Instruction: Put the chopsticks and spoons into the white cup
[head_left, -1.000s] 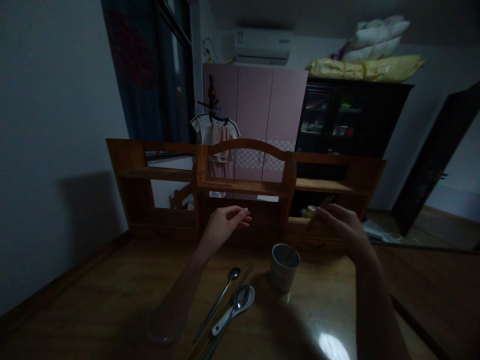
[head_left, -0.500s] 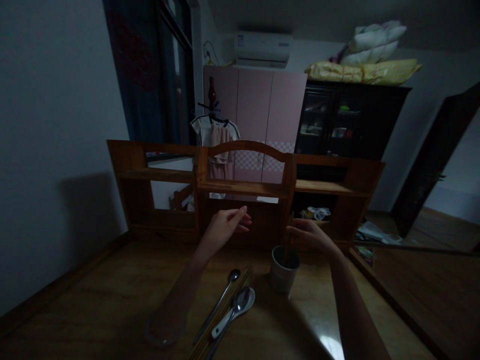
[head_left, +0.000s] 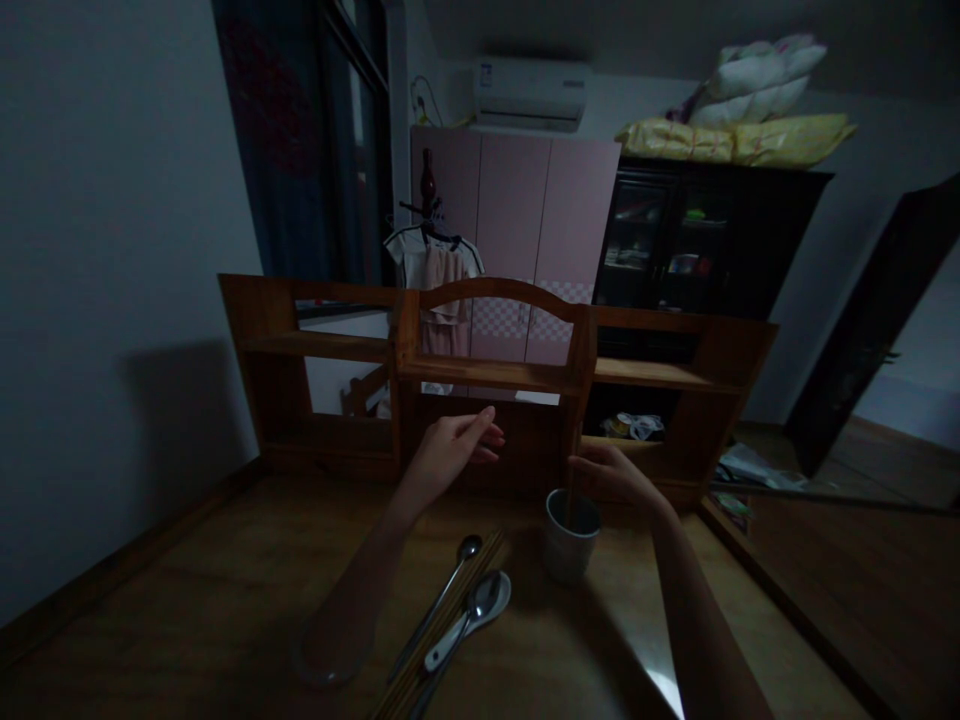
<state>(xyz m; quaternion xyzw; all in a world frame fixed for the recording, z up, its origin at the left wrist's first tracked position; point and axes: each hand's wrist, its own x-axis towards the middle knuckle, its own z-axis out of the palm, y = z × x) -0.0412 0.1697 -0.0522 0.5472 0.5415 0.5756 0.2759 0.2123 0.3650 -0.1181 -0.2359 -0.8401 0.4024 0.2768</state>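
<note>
My right hand (head_left: 609,472) pinches slim wooden chopsticks (head_left: 571,500) that stand upright with their lower end inside a light grey cup (head_left: 571,550); whether one or two is too dark to tell. My left hand (head_left: 459,443) hangs in the air left of the cup, its fingers loosely bent and apart, holding nothing. On the table below it lie a long-handled metal spoon (head_left: 442,592), a bundle of chopsticks (head_left: 459,598), a white spoon (head_left: 495,608) and another metal spoon (head_left: 486,595) resting on the white one.
A wooden shelf unit (head_left: 491,375) rises along the back of the wooden table (head_left: 210,590). A white cable bundle (head_left: 637,427) sits in its right compartment. The wall (head_left: 112,250) borders the table on the left, and a raised ledge (head_left: 780,590) edges its right side.
My right hand has moved slightly down and left with the chopsticks, which now lean less. My left hand stays nearly still. The view has shifted a little.
</note>
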